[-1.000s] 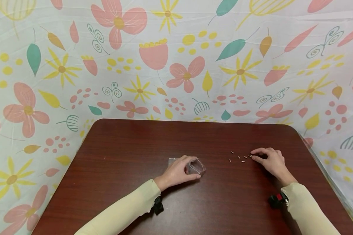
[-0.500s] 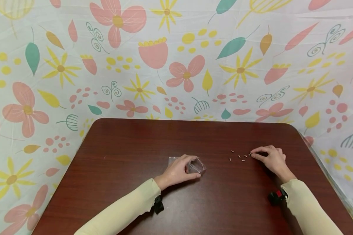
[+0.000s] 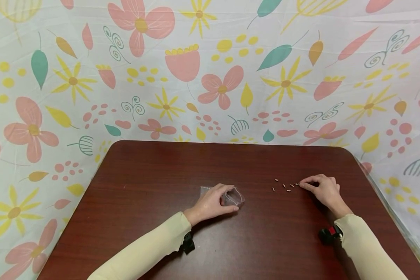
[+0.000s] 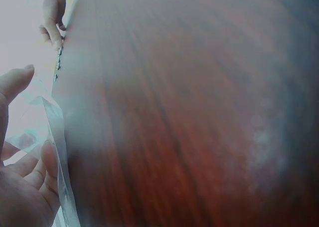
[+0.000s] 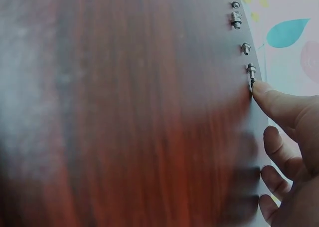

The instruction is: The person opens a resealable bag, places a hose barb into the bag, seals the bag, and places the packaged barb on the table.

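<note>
Several small metal parts (image 3: 284, 186) (image 5: 237, 20) lie scattered on the brown table, right of its middle. At the right end of this group, the thumb and index finger of my right hand (image 3: 327, 192) (image 5: 294, 137) pinch one small metal part (image 3: 296, 184) (image 5: 251, 71) at the tabletop. My left hand (image 3: 210, 204) (image 4: 25, 187) holds a clear plastic bag (image 3: 233, 197) (image 4: 55, 122) on the table, left of the parts, fingers and thumb curved round it. The bag's mouth gapes toward the right; its contents cannot be made out.
The dark red-brown table (image 3: 154, 171) has rounded far corners. Behind it and along both sides hangs a white cloth (image 3: 224, 46) with flowers and leaves. Each wrist carries a black strapped device (image 3: 188, 244), below its pale yellow sleeve (image 3: 147, 247).
My right thumb and index finger have come together at the small metal part, from a wider spread. My left hand and the bag have hardly moved.
</note>
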Demonstrator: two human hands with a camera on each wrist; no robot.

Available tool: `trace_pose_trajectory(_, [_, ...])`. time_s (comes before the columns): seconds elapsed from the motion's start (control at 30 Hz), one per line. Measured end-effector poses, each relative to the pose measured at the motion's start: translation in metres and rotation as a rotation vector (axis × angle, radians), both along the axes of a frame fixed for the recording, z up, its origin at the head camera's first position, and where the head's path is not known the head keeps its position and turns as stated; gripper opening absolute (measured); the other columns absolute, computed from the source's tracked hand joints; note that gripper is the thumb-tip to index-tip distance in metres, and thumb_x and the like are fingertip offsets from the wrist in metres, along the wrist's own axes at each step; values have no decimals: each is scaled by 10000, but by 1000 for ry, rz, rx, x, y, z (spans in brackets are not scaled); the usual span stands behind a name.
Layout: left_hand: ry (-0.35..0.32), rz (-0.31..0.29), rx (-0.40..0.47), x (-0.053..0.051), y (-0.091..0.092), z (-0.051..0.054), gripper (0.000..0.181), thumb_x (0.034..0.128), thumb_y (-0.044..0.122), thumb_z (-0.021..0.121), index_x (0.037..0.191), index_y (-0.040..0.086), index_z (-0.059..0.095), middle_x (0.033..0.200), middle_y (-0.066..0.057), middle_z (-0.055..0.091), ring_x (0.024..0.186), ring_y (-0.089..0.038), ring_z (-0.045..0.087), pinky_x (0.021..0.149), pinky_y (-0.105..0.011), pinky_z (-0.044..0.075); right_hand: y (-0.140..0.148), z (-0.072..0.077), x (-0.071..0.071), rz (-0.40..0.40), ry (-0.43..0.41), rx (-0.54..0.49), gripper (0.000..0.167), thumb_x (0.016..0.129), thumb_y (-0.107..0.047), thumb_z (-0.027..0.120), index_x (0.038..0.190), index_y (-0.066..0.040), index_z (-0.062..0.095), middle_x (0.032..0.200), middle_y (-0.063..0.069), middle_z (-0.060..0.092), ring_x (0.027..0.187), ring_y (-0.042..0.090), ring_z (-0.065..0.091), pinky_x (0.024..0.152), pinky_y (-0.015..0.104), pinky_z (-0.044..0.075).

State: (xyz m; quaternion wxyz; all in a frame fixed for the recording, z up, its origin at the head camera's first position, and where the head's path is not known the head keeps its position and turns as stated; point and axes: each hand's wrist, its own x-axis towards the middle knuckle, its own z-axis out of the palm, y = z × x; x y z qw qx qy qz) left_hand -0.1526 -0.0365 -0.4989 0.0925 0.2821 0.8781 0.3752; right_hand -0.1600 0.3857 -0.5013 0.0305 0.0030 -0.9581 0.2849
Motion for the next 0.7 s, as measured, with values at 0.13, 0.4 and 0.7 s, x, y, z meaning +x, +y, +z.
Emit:
trace_pose_trajectory(0.13, [2,1,-5,0,0,0,715,881,479,826,1480,174,583,1306,-39,631,777,-9,562,682,-208,480,1,-1,2,-3,27,4,258,989,-320,736,1022,-76,812,1197,285,644,1249,598,373,943,752,216])
trace_pose_trajectory(0.4, [7,-1,-9,0,0,1,715,876,485,827,1476,178,588,1293,-33,635,777,-21,567,680,-214,476,-2,-1,10,9,126,-25,169,984,-215,744,994,-59,810,1136,273,679,1186,550,494,901,774,254])
trace_pose_trajectory(0.7, [-1,0,-9,1,0,1,712,880,475,827,1478,174,584,1284,-32,633,774,-19,565,677,-212,476,-22,6,21,32,301,-131,36,911,-51,790,926,-19,782,984,191,677,1072,407,498,952,615,291])
